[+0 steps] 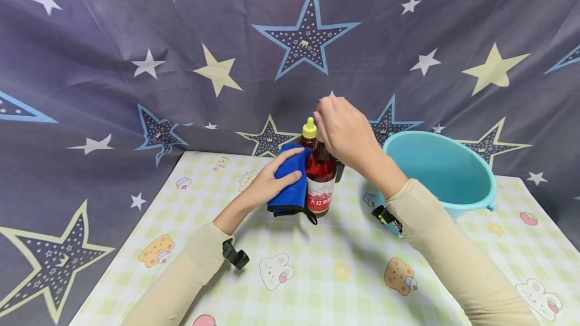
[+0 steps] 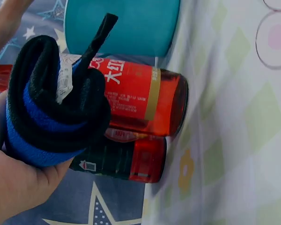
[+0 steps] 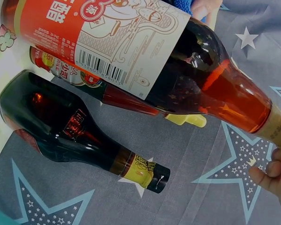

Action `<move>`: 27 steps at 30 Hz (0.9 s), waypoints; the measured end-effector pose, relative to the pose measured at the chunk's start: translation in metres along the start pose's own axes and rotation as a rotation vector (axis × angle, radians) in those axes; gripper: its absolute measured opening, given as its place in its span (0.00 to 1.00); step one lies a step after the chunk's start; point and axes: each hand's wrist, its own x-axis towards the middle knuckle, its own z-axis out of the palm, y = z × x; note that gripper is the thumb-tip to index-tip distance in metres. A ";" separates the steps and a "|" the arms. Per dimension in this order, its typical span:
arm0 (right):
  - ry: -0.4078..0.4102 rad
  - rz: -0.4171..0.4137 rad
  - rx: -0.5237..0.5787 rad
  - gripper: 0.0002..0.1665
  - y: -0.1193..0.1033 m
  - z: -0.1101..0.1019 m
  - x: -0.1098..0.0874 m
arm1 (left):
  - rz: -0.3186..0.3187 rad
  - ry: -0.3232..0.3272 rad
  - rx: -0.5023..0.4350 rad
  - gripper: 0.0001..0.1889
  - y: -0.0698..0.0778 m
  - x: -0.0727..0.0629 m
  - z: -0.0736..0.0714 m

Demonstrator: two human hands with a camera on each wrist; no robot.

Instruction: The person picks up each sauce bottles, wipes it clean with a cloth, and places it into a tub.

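A folded blue cloth [image 1: 289, 187] with black edging is gripped in my left hand [image 1: 265, 183], thumb on the near side. The cloth lies right against the left side of a tall bottle [image 1: 320, 192] of red liquid, which stands upright with a white and red label. At the bottle's neck, my right hand [image 1: 346, 132] pinches the pale cap [image 3: 277, 126] between thumb and fingers. Behind the cloth rises a smaller bottle with a yellow nozzle cap [image 1: 309, 129]. The right wrist view shows a dark bottle [image 3: 70, 124] with a black and yellow top beside them.
A turquoise bucket [image 1: 490, 185] stands to the right, close to my right forearm. The table wears a green checked cloth [image 1: 312, 286] with cartoon prints. Behind it hangs a dark curtain [image 1: 258, 64] with stars.
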 end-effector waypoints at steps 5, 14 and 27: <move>-0.004 0.011 0.011 0.12 0.000 0.000 -0.001 | -0.029 0.091 -0.020 0.27 0.000 -0.001 0.002; -0.006 0.013 0.012 0.12 -0.001 0.000 -0.002 | 0.121 0.128 0.038 0.23 -0.003 -0.004 -0.001; -0.014 0.014 0.002 0.12 0.000 0.001 0.000 | 0.174 0.172 0.092 0.20 0.008 -0.002 0.002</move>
